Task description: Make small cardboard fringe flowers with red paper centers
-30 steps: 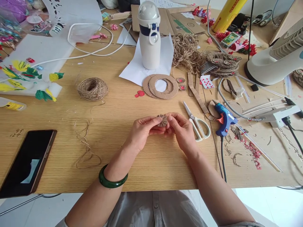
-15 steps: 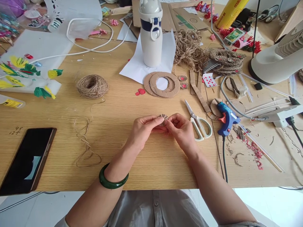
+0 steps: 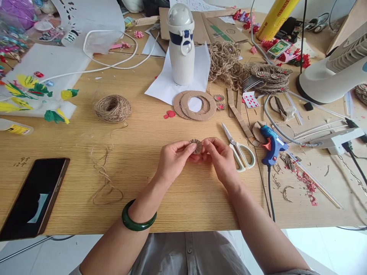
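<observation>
Between the thumb and fingers of my left hand (image 3: pixel 174 156) is a small round pleated cardboard rosette (image 3: pixel 196 146), its ridged face turned up. My right hand (image 3: pixel 219 156) is closed in a pinch at the rosette's right edge; its fingertips partly hide what they grip. White-handled scissors (image 3: pixel 241 149) lie just right of my right hand, blades pointing away. Beyond my hands are two overlapping cardboard rings (image 3: pixel 183 105), a few red paper discs (image 3: pixel 169 114) and two finished rosettes with red centres (image 3: pixel 220 102).
A ball of twine (image 3: pixel 112 108) trails a loose strand at left, above a phone (image 3: pixel 34 194). A white bottle (image 3: pixel 181 53) stands on paper at the back. To the right lie a blue glue gun (image 3: pixel 273 145), a power strip (image 3: pixel 341 139), cardboard strips (image 3: pixel 239 114) and a white fan (image 3: pixel 332 76).
My right thumb has slid off the rosette's face to its right edge, so more of the rosette shows. My left hand keeps its hold. The view has shifted slightly.
</observation>
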Available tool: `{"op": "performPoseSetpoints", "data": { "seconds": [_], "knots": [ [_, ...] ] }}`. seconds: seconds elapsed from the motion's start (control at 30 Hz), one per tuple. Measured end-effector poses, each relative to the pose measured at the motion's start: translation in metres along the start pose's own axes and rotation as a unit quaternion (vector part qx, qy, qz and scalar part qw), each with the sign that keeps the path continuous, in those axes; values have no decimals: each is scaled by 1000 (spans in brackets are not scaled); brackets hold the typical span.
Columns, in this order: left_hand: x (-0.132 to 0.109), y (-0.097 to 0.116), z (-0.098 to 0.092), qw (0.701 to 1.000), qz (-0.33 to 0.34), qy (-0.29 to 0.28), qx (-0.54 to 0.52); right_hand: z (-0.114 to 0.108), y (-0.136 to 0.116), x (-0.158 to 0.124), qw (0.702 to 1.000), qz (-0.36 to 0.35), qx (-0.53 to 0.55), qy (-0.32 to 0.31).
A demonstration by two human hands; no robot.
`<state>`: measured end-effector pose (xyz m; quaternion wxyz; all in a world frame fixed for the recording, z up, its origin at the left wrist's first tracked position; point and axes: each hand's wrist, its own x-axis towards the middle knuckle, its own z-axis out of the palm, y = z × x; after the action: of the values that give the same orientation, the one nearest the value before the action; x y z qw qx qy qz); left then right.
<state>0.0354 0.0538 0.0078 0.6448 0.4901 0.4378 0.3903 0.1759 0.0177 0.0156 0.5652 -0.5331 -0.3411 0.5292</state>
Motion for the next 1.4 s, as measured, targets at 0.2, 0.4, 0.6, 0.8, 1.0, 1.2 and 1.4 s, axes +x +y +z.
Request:
{"op": "performPoseSetpoints", "data": {
  "seconds": [0.2, 0.4, 0.6, 0.8, 1.0, 1.2, 1.4],
  "knots": [
    [-1, 0, -1, 1000, 7, -6, 5, -2, 3, 2, 1000, -4, 6, -21],
    [0, 3, 2, 999, -10, 4, -50, -2, 4, 1, 998, 0, 48, -41],
    [2, -2, 3, 1000, -12, 6, -15, 0, 14, 4, 998, 2, 49, -37],
    [6, -11, -3, 998, 30, 23, 53, -2, 13, 6, 999, -26, -39, 24],
    [4, -6, 0, 995, 2, -65, 77, -8, 1, 2, 996, -15, -84, -7],
    [-13, 8, -8, 982, -16, -109, 155, -10, -5, 0, 987, 21, -118, -111],
    [-25, 5, -29, 974, -51, -120, 186, -6, -2, 0, 974, 69, -106, -189]
  ]
}}
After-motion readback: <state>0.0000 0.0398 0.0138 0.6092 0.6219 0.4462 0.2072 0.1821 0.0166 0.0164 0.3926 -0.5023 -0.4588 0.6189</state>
